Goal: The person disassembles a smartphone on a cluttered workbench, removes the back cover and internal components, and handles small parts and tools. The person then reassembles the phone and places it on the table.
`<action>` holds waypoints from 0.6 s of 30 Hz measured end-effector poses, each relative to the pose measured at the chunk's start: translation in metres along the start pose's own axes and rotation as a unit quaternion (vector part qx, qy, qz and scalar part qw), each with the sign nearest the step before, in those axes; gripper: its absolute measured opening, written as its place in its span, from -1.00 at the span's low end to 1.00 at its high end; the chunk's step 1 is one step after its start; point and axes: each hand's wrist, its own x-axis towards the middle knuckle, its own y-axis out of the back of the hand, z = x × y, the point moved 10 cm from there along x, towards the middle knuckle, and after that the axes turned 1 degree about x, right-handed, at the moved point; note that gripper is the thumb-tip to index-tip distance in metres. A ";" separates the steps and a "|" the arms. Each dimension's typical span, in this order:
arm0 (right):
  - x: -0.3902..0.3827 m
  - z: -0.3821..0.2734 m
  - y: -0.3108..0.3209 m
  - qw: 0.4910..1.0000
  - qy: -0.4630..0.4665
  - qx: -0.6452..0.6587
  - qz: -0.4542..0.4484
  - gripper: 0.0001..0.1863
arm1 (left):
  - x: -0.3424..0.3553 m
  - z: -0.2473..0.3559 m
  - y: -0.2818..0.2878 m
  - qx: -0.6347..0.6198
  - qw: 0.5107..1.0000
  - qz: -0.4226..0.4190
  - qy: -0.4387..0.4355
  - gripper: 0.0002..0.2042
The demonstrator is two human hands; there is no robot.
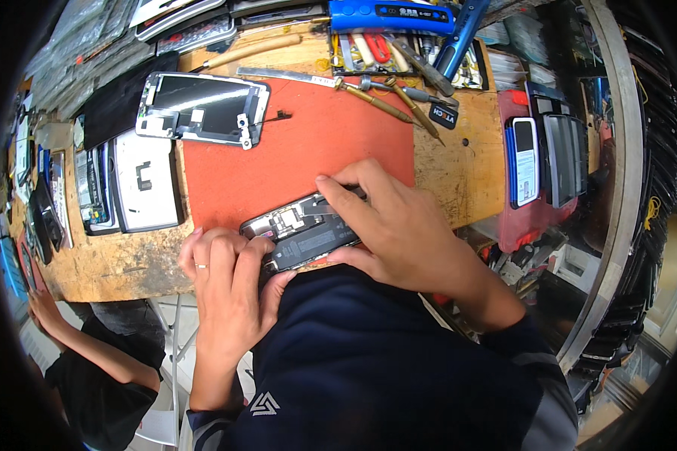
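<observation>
An opened smartphone (287,222) lies at the near edge of the red mat (293,150), its circuit board and long black battery exposed. My left hand (233,282), with a ring on one finger, grips its left end between fingers and thumb. Over the right end curls my right hand (399,225), thumb at the near edge and fingers bent across the far side. A small grey piece shows beneath those fingers; whether it is a tool or a phone part I cannot tell. Farther back, a detached phone screen assembly (203,109) rests on the mat's far left, its flex cable sticking out.
Behind the mat lie a metal ruler (286,76), brass screwdrivers (376,104) and a blue power tool (391,16). A white-backed panel (147,180) is at left. Phones (523,161) sit on a red tray at right. Another person's arm (90,346) shows at lower left.
</observation>
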 end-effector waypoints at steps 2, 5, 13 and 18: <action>0.004 0.000 0.001 1.000 0.006 0.003 -0.004 -0.15 | -0.002 -0.002 0.004 -0.028 0.999 0.028 -0.004 -0.50; 0.007 -0.003 0.003 1.000 0.017 0.002 -0.001 -0.20 | -0.005 -0.014 0.015 -0.113 0.987 0.105 0.045 -0.48; -0.002 -0.016 0.010 0.998 0.017 -0.028 0.056 -0.32 | -0.001 -0.022 0.010 -0.158 0.976 0.071 0.132 -0.75; -0.009 -0.021 0.023 0.992 0.009 -0.080 0.097 -0.49 | 0.012 -0.015 0.011 -0.134 0.981 0.092 0.108 -0.80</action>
